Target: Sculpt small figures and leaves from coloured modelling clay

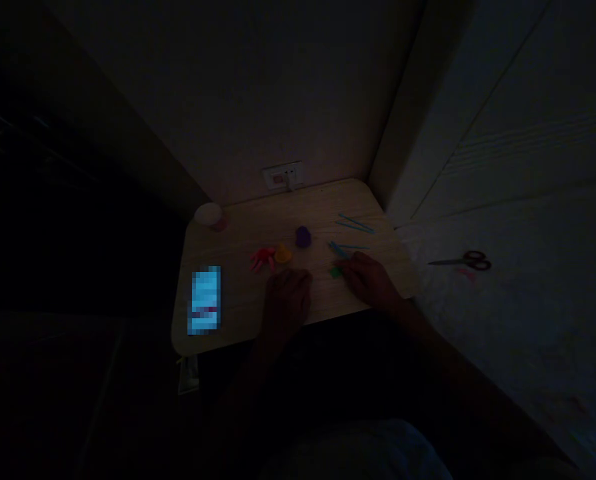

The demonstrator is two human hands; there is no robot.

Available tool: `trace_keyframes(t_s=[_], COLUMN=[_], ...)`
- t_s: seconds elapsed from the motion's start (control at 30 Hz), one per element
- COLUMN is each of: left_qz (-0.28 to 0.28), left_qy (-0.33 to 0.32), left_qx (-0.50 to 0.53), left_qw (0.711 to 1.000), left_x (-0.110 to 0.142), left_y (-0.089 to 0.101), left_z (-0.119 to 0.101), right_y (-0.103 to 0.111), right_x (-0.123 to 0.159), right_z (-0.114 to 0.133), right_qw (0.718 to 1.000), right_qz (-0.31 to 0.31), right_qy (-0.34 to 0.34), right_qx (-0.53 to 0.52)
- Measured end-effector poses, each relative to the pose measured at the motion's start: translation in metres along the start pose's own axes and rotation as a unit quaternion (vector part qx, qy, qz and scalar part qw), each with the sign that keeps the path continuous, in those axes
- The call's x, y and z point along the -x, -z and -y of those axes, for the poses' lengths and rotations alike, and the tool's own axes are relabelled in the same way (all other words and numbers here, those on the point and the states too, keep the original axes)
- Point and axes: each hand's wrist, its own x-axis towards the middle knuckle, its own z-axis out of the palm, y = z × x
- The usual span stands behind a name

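The scene is very dim. My left hand (287, 297) rests at the table's front edge with its fingers curled down, and whatever may be under them is hidden. Just beyond it sit an orange lump (283, 254) and a red and pink piece with finger-like strands (264, 258), both like modelling clay. A purple lump (303, 237) lies farther back. On the right, the fingers of my right hand (367, 275) are pinched together beside a small green piece (336, 272). A blue piece (339, 251) reaches out by those fingertips; whether they grip it is unclear.
Thin blue sticks (355, 223) lie at the table's back right. A lit phone (205, 300) is at the left, and a pale tub (209, 214) stands in the back left corner. A wall socket (283, 175) is behind the table (248, 320). Scissors (461, 261) lie off to the right.
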Motion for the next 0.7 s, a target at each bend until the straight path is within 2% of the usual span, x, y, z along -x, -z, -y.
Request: trace_keyframes(t_s=[0.2, 0.4, 0.7], left_qz=[0.015, -0.029, -0.006], left_qy=[-0.002, 0.029, 0.018], left_qx=[0.008, 0.017, 0.040], left_qw=[1.000, 0.999, 0.999], left_x=[-0.008, -0.013, -0.016], left_y=[-0.001, -0.005, -0.003], left_z=[0.004, 0.002, 0.004], right_y=[-0.002, -0.001, -0.002], right_x=[-0.001, -0.001, -0.001], right_z=[0.001, 0.001, 0.000], right_qw=[1.000, 1.000, 1.000], right_qz=[-0.012, -0.010, -0.006], right_qy=[0.001, -0.005, -0.009], right_qx=[0.005, 0.013, 0.018])
